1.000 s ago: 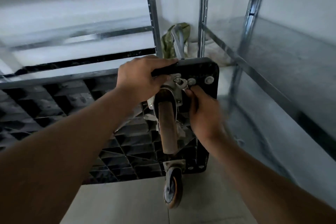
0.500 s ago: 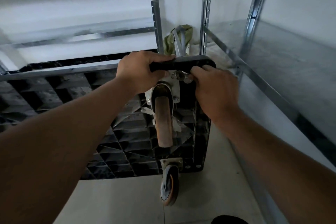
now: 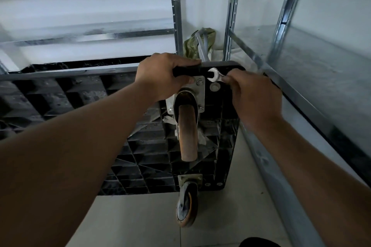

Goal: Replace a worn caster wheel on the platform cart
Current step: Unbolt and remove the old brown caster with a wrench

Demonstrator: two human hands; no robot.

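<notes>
The right hand (image 3: 255,96) has slid right, pinching a wrench (image 3: 215,76) whose head now shows beside its fingertips. The left hand (image 3: 166,75) still grips the cart (image 3: 150,156) edge, just above the wheel (image 3: 187,132).

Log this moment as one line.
left hand: grips cart edge | right hand: holds wrench by mounting plate | wheel: mounted | cart: on its side

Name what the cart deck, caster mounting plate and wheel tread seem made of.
The cart deck looks like black moulded plastic, matt, ribbed. The mounting plate is silvery, glinting metal, probably plated steel. The wheel tread is dull brown, likely rubber or polyurethane.
</notes>
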